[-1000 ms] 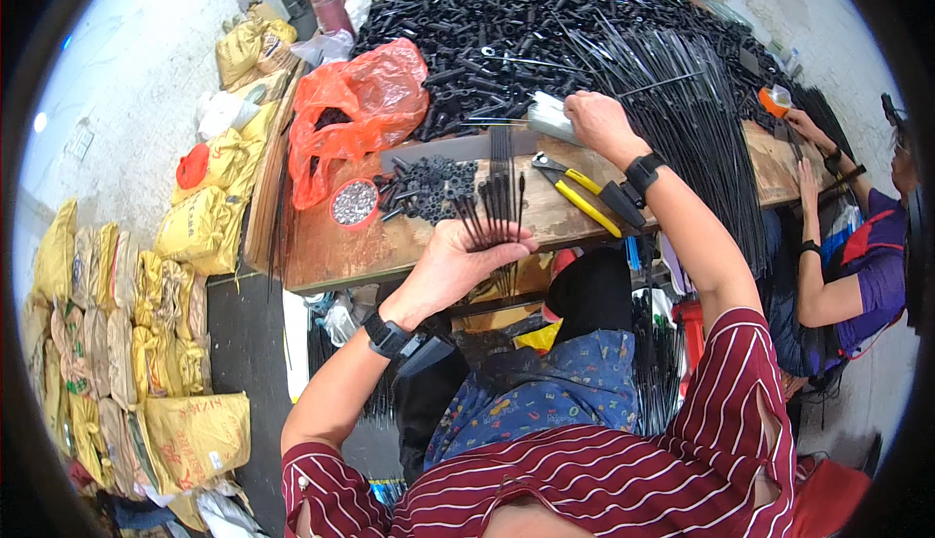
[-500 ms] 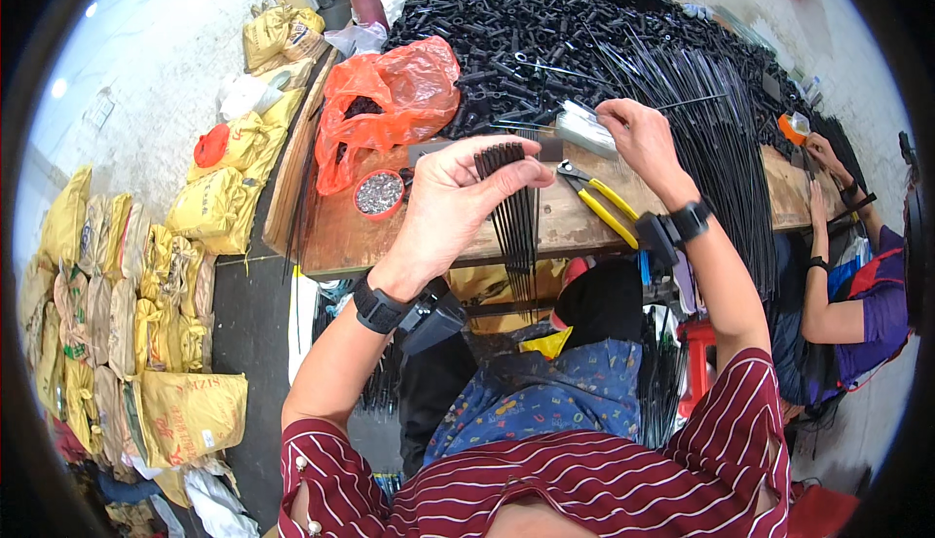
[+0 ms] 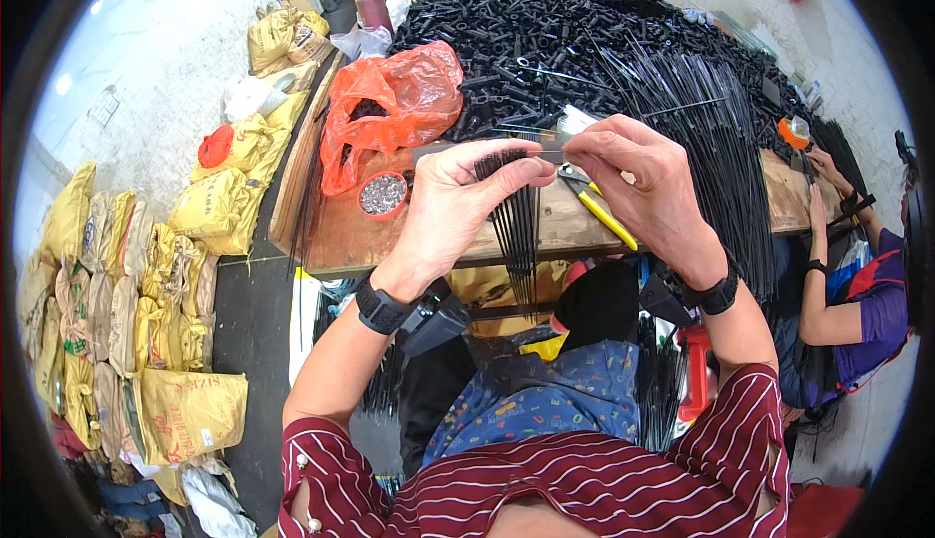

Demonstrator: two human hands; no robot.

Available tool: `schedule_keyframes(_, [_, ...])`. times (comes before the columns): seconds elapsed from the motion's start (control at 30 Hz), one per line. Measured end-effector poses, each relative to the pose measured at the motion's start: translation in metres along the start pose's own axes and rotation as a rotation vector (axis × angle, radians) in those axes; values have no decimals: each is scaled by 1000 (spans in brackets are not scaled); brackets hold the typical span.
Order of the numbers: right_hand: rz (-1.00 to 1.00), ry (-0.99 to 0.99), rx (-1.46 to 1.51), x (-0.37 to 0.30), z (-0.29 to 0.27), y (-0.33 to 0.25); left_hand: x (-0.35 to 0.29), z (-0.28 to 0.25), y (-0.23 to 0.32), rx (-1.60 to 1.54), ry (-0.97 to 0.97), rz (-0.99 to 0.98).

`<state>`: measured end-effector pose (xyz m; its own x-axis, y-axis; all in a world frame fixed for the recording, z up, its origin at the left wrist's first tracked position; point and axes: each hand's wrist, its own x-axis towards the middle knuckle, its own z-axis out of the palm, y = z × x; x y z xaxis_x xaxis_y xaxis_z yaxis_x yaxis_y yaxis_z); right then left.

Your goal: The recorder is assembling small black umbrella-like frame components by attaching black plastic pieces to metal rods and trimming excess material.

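Note:
My left hand (image 3: 438, 192) is closed round a bundle of thin black rods (image 3: 516, 246), their thicker ends fanned above the thumb and their shafts hanging past the table edge. Close by on the right, my right hand (image 3: 643, 173) pinches with thumb and fingers near the rod tops; what lies between its fingertips is too small to make out. Below that hand lie cutting pliers with yellow handles (image 3: 612, 223), partly hidden by it. A stack of clear whitish strips (image 3: 577, 119) shows just behind its knuckles.
Black tube-like parts (image 3: 506, 41) heap across the wooden table (image 3: 355, 241), with long black rods (image 3: 701, 119) on the right. A red plastic bag (image 3: 429, 80) and a red dish of small metal pieces (image 3: 383, 194) sit left. Another person's hands (image 3: 826, 178) work at the far right.
My right hand has moved left and down from the clear strips to the tops of the rods, fingers pinched. My left hand stays in place with its bundle.

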<state>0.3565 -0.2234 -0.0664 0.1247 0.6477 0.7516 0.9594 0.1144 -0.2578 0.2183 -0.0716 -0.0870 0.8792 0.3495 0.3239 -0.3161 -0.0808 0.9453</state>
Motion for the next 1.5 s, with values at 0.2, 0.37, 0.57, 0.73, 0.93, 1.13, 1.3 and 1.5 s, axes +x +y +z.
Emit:
schedule_keyframes(0.2, [0,0,-9,0,0,-3,0,0,2,52,5,1])
schedule_keyframes(0.37, [-60,2,-104,1,-3,-3,2,0,1,61,-9,3])
schedule_keyframes(0.57, [-108,-24,-209,2,-8,-5,4,1,3,139,-33,1])
schedule_keyframes(0.73, [-119,-49,-239,3,-12,-7,8,1,2,174,-56,-3])
schedule_keyframes(0.93, [-136,-58,-262,4,-18,-9,11,1,-2,219,-107,13])
schedule_keyframes(1.13, [-150,-82,-212,4,-19,-8,14,2,-5,264,-165,23])
schedule_keyframes(1.3, [-154,-87,-145,7,-20,-13,18,2,-12,310,-247,85])
schedule_keyframes(1.5, [-100,-50,-206,4,-23,-9,18,-1,-15,240,-229,74])
